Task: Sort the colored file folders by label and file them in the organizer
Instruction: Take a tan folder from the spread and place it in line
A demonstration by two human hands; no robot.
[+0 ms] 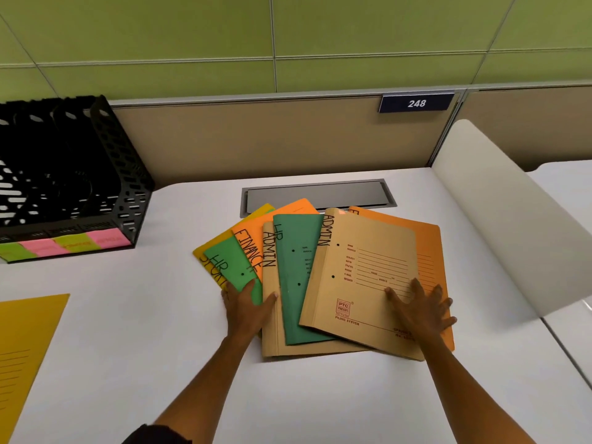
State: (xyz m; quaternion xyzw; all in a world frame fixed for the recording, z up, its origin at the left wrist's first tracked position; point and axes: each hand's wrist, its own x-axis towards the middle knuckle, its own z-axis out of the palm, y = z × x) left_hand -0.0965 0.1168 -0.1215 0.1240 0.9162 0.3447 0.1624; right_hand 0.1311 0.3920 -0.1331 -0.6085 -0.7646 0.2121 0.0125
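The folders lay fanned on the desk (320, 395) right of the black organizer (73, 174), spread so each handwritten label showed. The left hand (248, 310) pressed flat on the green HR folder (235, 267); the right hand (423, 310), fingers splayed, steadied the tan ADMIN folder (362, 277).

Both hands press flat on fanned folders (298, 267): left hand (246, 310) on the green, right hand (423, 312) on the tan ADMIN folder (362, 283).

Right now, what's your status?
Both hands flat: left hand, right hand. Folders fanned on desk, unfiled. Organizer far left, path clear.
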